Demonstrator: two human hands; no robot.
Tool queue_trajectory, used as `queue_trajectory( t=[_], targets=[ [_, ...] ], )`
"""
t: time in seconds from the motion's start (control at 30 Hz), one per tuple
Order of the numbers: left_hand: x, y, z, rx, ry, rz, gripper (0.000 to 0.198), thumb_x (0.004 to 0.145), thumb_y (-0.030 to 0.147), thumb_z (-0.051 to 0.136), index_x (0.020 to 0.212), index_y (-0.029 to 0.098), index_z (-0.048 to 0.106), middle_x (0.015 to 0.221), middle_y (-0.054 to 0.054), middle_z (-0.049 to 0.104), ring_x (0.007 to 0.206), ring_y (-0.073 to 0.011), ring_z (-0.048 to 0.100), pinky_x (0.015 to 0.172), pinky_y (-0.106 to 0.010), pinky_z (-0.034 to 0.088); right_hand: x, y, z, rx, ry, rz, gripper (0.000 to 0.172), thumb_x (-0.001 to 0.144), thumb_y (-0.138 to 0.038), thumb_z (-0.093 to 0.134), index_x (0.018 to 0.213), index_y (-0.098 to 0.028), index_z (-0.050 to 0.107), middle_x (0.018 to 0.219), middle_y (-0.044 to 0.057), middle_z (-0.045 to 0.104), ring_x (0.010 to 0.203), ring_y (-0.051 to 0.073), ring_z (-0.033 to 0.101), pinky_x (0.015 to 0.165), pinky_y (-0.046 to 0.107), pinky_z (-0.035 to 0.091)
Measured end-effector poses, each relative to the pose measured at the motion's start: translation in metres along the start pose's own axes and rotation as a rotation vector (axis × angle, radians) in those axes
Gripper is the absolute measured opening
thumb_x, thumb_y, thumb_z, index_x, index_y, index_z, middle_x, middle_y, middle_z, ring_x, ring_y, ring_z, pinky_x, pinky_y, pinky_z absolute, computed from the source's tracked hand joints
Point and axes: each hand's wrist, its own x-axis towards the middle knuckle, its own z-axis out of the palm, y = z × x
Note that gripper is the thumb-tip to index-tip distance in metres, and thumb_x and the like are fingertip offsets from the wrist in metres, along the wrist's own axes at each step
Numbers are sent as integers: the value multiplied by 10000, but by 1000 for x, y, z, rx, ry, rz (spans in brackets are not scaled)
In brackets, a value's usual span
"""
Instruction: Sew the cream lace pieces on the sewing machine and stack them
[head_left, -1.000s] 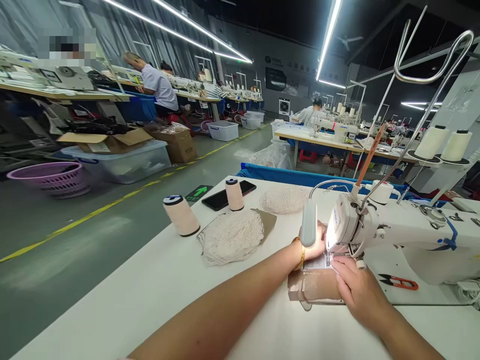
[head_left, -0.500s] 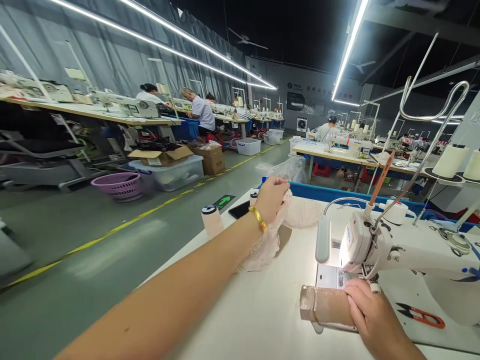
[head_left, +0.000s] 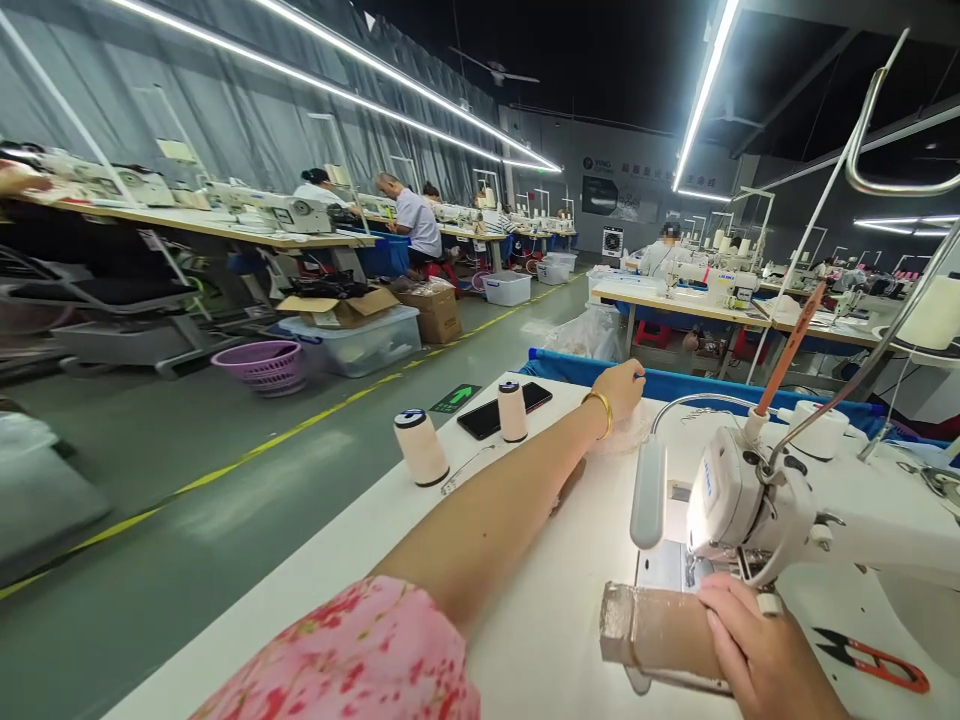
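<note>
My left hand, with a gold bangle at the wrist, reaches across the white table to a pile of white mesh pieces at the far edge; its fingers are curled, pinching the mesh. My right hand presses flat on a brown fabric piece lying at the needle of the white sewing machine. The machine's lamp hangs just above the fabric.
Two thread cones and a black phone stand on the table's left side. Red-handled snips lie at the right. A blue bin edge runs behind the table. Other workers sit at machines across the aisle.
My left hand left the needle area, lifted a white mesh piece from the near pile and carried it to the far pile. My right hand stayed on the brown fabric.
</note>
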Motion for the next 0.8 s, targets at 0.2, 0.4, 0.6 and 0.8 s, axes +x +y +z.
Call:
queue_trajectory(
  t=[0.2, 0.4, 0.6, 0.8],
  targets=[
    [-37, -7, -65, 104, 4, 75, 225, 1010, 257, 534, 1148, 181, 694, 955, -29, 719, 901, -187, 664, 828, -299, 516, -1, 3, 0, 10, 17, -42, 333, 1024, -207, 471, 1263, -319, 675, 1056, 98, 760, 875, 292, 756, 720, 405, 624],
    [-131, -54, -116, 265, -201, 74, 140, 844, 326, 654, 837, 211, 735, 822, -7, 725, 749, -184, 647, 678, -261, 461, -1, 8, 11, 11, 155, -165, 281, 1032, -222, 453, 1220, -283, 652, 1064, 61, 794, 852, 260, 768, 677, 371, 615],
    [-203, -86, -109, 399, -250, 99, 244, 710, 355, 779, 890, 200, 724, 963, -65, 720, 928, -271, 647, 819, -344, 483, 4, 7, 9, 65, 139, -133, 226, 1036, -233, 470, 1142, -294, 661, 1052, 38, 781, 817, 223, 768, 650, 330, 619],
    [-210, -85, -103, 364, -221, 164, 206, 909, 297, 569, 765, 193, 672, 878, -62, 729, 900, -247, 638, 884, -378, 466, 11, -6, -5, 84, 118, -89, 216, 1061, -220, 429, 1054, -283, 635, 1005, 31, 768, 801, 203, 755, 657, 304, 622]
  ],
)
